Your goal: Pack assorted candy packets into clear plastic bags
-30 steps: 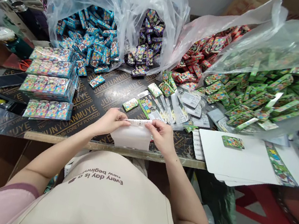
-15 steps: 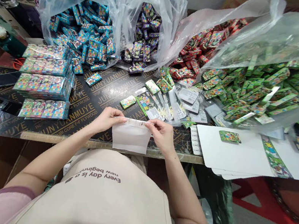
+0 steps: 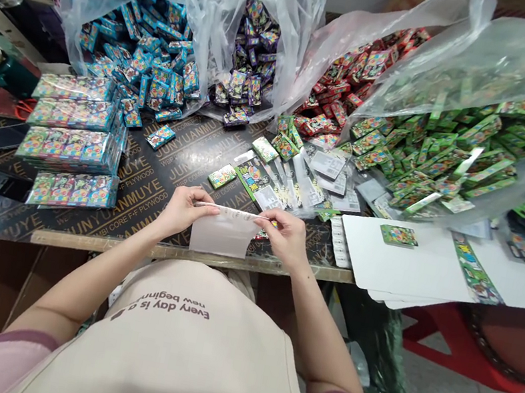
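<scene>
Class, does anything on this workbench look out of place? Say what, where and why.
One blue box lies alone in front of the blue heap, and a green pack sits on white sheets, apart from the green heap. Both look like strays, away from similarly coloured piles.

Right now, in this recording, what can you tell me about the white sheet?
The white sheet is thin, smooth and roughly rectangular, perhaps plastic. A narrow strip along its top bears small dark marks, too small to read. The left hand pinches one top corner, the right hand the other, so the top edge is stretched between them and the rest hangs down. It is near the front edge of the table; whether it touches there is unclear.
</scene>
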`<state>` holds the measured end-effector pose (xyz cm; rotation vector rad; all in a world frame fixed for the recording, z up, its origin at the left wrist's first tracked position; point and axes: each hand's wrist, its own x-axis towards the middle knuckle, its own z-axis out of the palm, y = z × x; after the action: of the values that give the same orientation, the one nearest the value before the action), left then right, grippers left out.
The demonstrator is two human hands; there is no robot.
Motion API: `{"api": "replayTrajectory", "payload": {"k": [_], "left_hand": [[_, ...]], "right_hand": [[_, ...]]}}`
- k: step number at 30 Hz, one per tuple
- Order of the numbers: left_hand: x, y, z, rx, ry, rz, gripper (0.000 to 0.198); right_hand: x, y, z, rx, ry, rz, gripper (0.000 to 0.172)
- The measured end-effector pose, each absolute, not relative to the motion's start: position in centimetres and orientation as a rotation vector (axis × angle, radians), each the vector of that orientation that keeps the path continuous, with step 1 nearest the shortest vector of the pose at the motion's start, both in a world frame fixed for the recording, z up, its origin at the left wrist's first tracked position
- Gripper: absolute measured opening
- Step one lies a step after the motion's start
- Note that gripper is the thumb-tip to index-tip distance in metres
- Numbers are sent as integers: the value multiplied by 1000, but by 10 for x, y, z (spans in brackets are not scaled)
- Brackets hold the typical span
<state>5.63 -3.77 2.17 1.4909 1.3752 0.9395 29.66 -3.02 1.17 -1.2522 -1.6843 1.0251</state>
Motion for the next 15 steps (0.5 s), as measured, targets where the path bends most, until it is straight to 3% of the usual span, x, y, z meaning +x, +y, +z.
{"api": "replayTrajectory", "payload": {"k": [10,15], "left_hand": [[57,-44,18,1658,1443,953,26],[62,-48,18,1830,1414,991,26]], "right_hand": [[295,-24,17,-1212,-1807,1125,21],[291,-22,24,-1198,-1900,1172,10]]}}
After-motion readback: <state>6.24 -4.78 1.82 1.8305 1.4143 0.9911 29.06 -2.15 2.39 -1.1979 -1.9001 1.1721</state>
